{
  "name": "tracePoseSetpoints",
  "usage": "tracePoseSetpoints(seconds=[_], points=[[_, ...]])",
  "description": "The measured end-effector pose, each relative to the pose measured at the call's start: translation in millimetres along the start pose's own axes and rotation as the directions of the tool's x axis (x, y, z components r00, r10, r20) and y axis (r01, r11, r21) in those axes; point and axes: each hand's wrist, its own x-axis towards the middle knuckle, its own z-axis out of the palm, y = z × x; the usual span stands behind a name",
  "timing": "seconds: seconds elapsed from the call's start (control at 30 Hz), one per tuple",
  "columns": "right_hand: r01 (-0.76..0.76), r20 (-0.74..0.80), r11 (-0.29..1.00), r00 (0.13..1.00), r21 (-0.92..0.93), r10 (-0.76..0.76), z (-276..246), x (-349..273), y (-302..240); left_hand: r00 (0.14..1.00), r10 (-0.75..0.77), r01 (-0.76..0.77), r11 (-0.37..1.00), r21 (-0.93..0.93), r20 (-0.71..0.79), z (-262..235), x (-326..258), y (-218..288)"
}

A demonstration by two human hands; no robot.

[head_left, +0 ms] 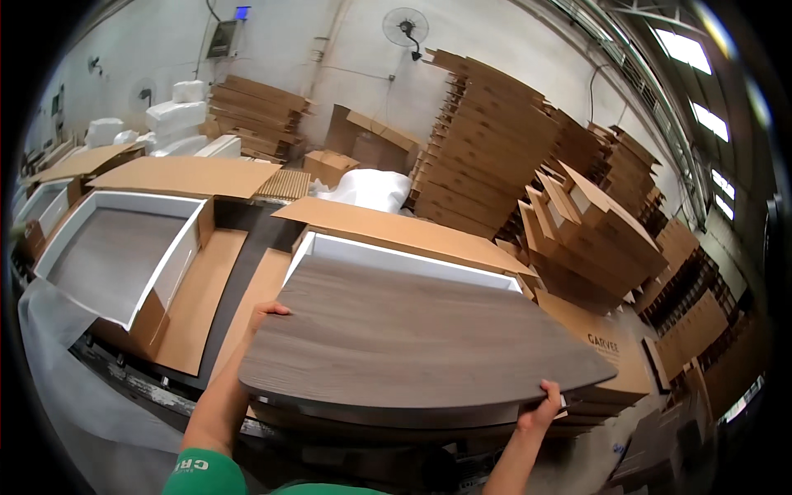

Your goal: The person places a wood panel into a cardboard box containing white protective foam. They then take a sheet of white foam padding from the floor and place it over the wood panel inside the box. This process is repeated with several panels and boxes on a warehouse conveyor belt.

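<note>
A wide grey-brown wood-grain panel (421, 338) with rounded corners is tilted in front of me, between my two hands. My left hand (269, 312) grips its left edge, the thumb lying over the top face. At the near right edge my right hand (540, 406) is closed on the panel, thumb on top and fingers hidden below. Behind and partly under the panel stands an open cardboard carton (388, 231) with white foam lining (404, 262) along its far inner side. The panel covers most of the carton's inside.
To the left, another open carton (148, 326) with white foam walls holds a similar grey-brown panel (111, 252). Both stand on a dark conveyor (235, 285). Tall stacks of flat cardboard (487, 140) rise behind, and more cartons (586, 239) lean at the right. White wrapped foam (367, 190) lies beyond.
</note>
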Motion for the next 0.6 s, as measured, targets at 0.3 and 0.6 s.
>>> tracePoseSetpoints(seconds=[0.3, 0.6], points=[[-0.193, -0.022, 0.981, 0.981, -0.027, 0.193, -62, 99, 81, 0.848, 0.276, -0.077, 0.909, 0.409, -0.452, -16, 73, -28], [-0.670, 0.019, 0.725, 0.733, -0.160, 0.680, -77, 68, 65, 0.702, 0.600, -0.158, -0.394, 0.905, 0.384, 48, 4, -71]])
